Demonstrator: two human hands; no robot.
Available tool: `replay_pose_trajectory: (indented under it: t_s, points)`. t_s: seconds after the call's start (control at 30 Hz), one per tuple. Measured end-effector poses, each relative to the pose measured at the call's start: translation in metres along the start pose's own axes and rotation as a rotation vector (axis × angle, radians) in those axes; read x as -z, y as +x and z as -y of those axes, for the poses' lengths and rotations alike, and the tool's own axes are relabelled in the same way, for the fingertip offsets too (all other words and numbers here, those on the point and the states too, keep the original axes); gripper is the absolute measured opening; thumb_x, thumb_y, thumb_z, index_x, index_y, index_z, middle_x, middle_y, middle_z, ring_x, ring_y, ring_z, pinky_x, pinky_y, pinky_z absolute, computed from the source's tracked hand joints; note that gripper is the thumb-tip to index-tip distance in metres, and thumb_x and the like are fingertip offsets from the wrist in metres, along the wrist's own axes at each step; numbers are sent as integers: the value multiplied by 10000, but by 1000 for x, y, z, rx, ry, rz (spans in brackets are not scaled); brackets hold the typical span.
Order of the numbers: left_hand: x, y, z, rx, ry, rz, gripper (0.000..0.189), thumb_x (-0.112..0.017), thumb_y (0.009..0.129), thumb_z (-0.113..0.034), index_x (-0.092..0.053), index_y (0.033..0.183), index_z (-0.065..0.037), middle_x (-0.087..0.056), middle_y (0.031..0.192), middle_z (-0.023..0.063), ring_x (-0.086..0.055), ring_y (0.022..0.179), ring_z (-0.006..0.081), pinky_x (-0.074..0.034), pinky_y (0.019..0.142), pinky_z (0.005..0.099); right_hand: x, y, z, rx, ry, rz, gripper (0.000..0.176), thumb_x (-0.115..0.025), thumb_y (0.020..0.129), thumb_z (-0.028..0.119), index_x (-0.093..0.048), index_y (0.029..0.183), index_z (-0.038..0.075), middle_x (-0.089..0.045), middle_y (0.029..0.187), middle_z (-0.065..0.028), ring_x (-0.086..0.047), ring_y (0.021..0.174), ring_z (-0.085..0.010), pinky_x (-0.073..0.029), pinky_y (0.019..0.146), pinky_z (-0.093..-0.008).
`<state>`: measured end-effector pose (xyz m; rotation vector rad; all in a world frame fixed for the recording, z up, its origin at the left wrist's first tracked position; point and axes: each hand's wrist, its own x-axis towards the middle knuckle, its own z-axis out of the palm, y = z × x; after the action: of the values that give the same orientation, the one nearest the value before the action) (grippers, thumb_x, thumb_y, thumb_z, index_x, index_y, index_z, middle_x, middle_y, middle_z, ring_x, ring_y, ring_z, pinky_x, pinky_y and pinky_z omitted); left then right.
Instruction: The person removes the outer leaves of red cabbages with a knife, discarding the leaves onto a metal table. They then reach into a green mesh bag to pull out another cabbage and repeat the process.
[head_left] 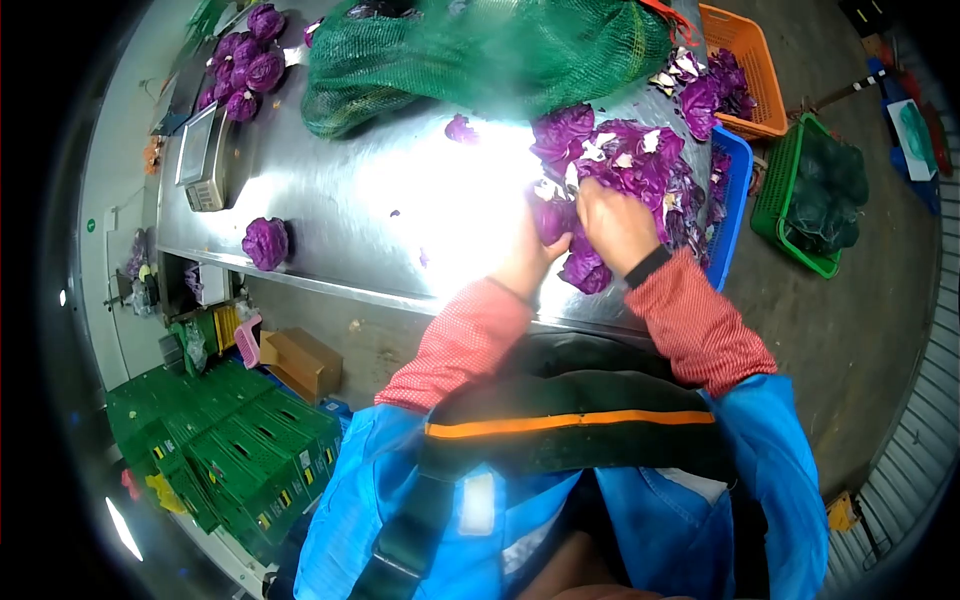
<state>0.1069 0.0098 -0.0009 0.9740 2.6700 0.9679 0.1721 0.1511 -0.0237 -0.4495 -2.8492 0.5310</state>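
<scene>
Held cabbage [553, 218]: purple and rounded, whitish toward its far end, partly hidden by fingers and washed by glare
Cabbage's place: between the two hands, near the close edge of the table [350, 225], left hand [520, 250] at its left side, right hand [615, 225] curled at its right; exact contact unclear
Leaf heap [640, 165]: loose purple leaves, crumpled, overlapping, flecked with white pieces, spread beyond and right of the cabbage
Near purple piece [586, 272]: ruffled, just below the hands

Cabbage [555, 217] ptly behind hands [617, 228], mesh bag [490, 55] w/ top out of frm
</scene>
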Motion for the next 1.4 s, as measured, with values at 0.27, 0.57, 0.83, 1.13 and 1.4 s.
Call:
replay_pose_trajectory:
  t_s: [0.27,0.57,0.83,1.13,1.4]
  points:
    - [-4,3,1,42,14,-34,723,-798,651,-285,-458,1181,71,-474,1100,249,-541,1000,402,-486,857,428,-22,-34,3,-85,-73,61,194,-520,934,193,-532,807,47,-617,619,-154,-637,524,-320,-506,454,-424]
    - [1,-2,0,35,21,-45,733,-803,636,-338,-462,1142,68,-469,1065,243,-553,958,398,-505,801,439,5,-12,3,-73,19,33,212,-485,942,191,-543,820,27,-625,610,-172,-639,543,-348,-504,473,-460]
    - [-2,3,1,54,10,-57,697,-780,640,-340,-475,1127,54,-472,1042,246,-564,934,411,-511,777,451,-16,-46,12,-95,-133,65,162,-517,906,166,-547,796,52,-623,624,-147,-648,513,-290,-520,446,-394]
    - [-10,-6,2,-16,52,-76,695,-804,651,-274,-472,1183,26,-462,1075,245,-560,959,406,-506,795,444,-20,-17,0,-148,71,181,241,-482,934,220,-564,842,13,-650,672,-212,-661,619,-377,-525,539,-476]
    - [-17,-19,14,-153,106,-85,845,-850,602,-253,-422,1266,47,-434,1190,286,-519,1044,427,-490,867,440,-12,15,14,-170,201,109,253,-546,922,272,-519,988,29,-644,700,-229,-636,646,-422,-494,571,-523]
